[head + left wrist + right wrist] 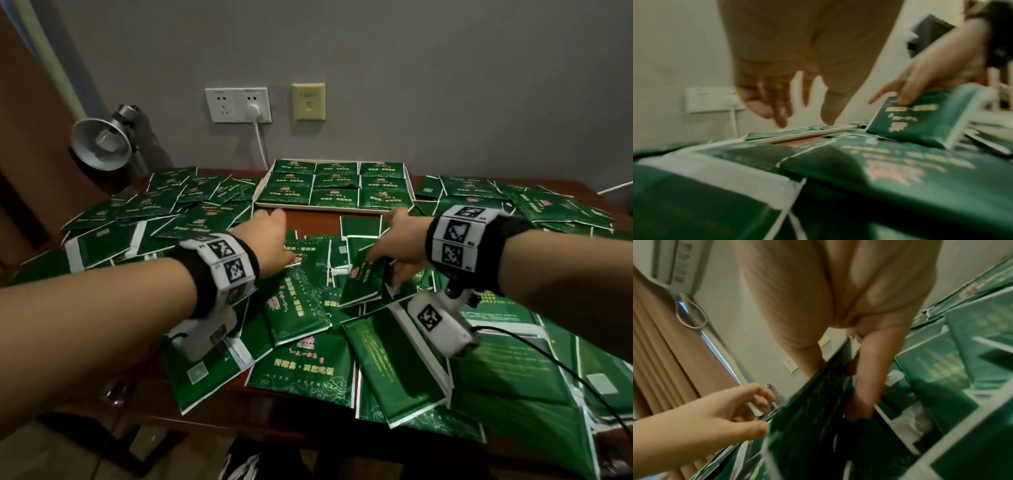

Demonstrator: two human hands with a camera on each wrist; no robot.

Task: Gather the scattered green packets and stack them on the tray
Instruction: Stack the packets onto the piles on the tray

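Meanwhile, the right hand [399, 236] is pinching 1 green packet [363, 281] by its edge, tilting it up above the scattered packets [301, 308] that are covering the table [308, 219]. Beside it the left hand [265, 236] is hovering with its fingers loosely spread, holding nothing. Behind both, the tray [262, 186] is sitting near the wall, holding 9 packets in 3 rows.

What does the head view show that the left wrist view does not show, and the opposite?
Only the head view shows the tray filled with packets and the desk lamp. Only the left wrist view shows the left hand from below, fingers hanging loose and holding nothing. Both show the right hand gripping a raised green packet and the wall socket.
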